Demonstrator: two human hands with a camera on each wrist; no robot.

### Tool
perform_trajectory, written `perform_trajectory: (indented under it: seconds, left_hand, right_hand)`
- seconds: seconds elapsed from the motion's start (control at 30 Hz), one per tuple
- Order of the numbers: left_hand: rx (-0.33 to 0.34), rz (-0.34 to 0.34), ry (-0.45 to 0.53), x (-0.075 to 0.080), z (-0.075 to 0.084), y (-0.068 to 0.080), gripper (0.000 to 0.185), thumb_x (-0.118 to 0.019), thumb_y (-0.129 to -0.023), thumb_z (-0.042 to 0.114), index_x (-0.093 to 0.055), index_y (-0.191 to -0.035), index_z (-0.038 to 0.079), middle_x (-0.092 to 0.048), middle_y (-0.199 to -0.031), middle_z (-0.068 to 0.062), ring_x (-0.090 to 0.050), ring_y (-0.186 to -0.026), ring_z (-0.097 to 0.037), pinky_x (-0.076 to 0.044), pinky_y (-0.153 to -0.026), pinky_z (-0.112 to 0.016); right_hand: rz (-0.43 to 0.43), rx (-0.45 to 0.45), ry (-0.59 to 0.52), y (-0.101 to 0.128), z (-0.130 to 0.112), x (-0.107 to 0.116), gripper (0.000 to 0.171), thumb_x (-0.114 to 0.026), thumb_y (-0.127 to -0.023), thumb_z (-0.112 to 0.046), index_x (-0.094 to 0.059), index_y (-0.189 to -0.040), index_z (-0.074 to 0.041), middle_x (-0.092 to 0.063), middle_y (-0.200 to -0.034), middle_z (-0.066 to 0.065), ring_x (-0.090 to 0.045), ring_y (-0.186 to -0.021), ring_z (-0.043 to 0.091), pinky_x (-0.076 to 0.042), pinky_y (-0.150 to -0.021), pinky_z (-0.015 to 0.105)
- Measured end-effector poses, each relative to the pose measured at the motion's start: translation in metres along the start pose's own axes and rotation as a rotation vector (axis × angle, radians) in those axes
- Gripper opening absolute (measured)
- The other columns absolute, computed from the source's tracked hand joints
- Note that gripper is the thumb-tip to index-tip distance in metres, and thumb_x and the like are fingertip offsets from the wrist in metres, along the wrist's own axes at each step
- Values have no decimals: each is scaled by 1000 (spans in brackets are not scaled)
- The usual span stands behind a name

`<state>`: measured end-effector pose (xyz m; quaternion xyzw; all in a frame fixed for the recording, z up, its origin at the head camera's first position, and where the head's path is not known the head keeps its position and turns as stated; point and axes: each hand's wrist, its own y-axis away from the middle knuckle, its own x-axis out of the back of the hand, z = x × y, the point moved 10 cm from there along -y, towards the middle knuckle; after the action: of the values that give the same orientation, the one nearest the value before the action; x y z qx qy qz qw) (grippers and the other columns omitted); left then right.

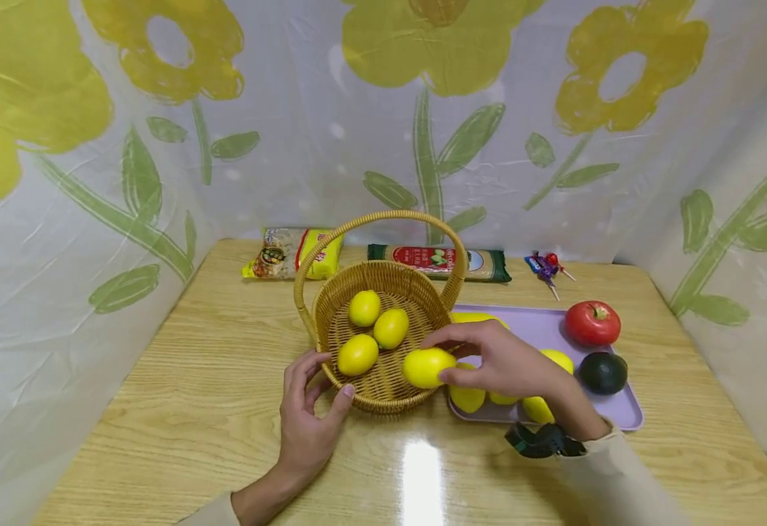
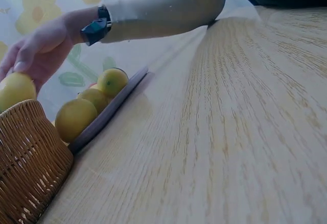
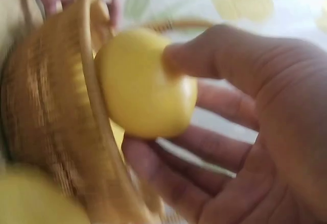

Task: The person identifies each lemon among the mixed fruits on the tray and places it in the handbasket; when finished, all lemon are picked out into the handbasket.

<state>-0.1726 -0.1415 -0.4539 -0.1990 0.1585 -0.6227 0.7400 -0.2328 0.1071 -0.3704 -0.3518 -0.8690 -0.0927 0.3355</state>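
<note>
My right hand [image 1: 511, 358] pinches a lemon [image 1: 428, 367] between thumb and fingers at the right rim of a wicker basket [image 1: 386, 398]. In the right wrist view that lemon [image 3: 145, 83] overlaps the rim, with the thumb on one side and fingers beneath. Three lemons lie inside the basket, one of them a lemon [image 1: 358, 356] near the front left. My left hand [image 1: 307, 420] holds the basket's front-left rim, thumb along the near edge. On the right, a lilac tray [image 1: 535, 315] bears several more lemons, partly hidden by my right hand.
A tomato [image 1: 592, 324] and a dark green avocado [image 1: 603, 373] sit at the tray's right end. Behind the basket lie a yellow food packet [image 1: 291, 253] and a long green-ended noodle packet [image 1: 489, 264]. Wrapped lollipops [image 1: 544, 268] lie back right. The arched basket handle [image 1: 383, 215] stands upright.
</note>
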Motion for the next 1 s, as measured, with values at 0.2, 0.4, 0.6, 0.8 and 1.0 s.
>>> perform_trajectory:
  seconds: [0.2, 0.4, 0.6, 0.8, 1.0]
  left_hand:
    - [49, -6, -9, 0, -6, 1, 56, -76, -95, -6, -53, -146, -9, -39, -155, -26, -49, -141, -43, -58, -113, -31]
    - [56, -11, -3, -2, -6, 0, 57, -76, -95, -7, -54, -147, -6, -41, -156, -21, -49, -141, -46, -58, -114, -36]
    - [19, -3, 12, -4, -5, 0, 57, -75, -94, -9, -57, -147, 1, -39, -154, -30, -51, -140, -44, -59, -113, -34]
    - [-3, 7, -1, -2, -3, 0, 56, -76, -93, -8, -58, -146, 0, -41, -151, -31, -52, -137, -43, -59, -111, -32]
    - [7, 8, 6, 0, -4, -1, 58, -76, -92, -9, -57, -146, 0, -40, -152, -32, -53, -137, -43, -59, -112, -33]
  right_hand:
    - [-46, 76, 173, -34, -24, -44, 42, -81, -101, -24, -73, -141, -18, -74, -139, -7, -70, -118, 9, -65, -100, 36]
    - [-4, 131, 31, -33, -28, -44, 42, -79, -103, -23, -72, -144, -17, -74, -142, -4, -69, -128, 11, -63, -106, 45]
    - [116, 78, -200, 16, 9, -2, 41, -78, -102, -7, -72, -142, -10, -74, -143, 5, -72, -127, 22, -62, -109, 42]
    - [285, -27, -237, 94, 63, 51, 43, -72, -101, 7, -69, -142, -3, -73, -141, 17, -73, -127, 24, -62, -106, 31]
    - [446, -162, -132, 148, 103, 89, 39, -72, -102, 6, -69, -141, 2, -77, -137, 4, -75, -122, 9, -61, -99, 17]
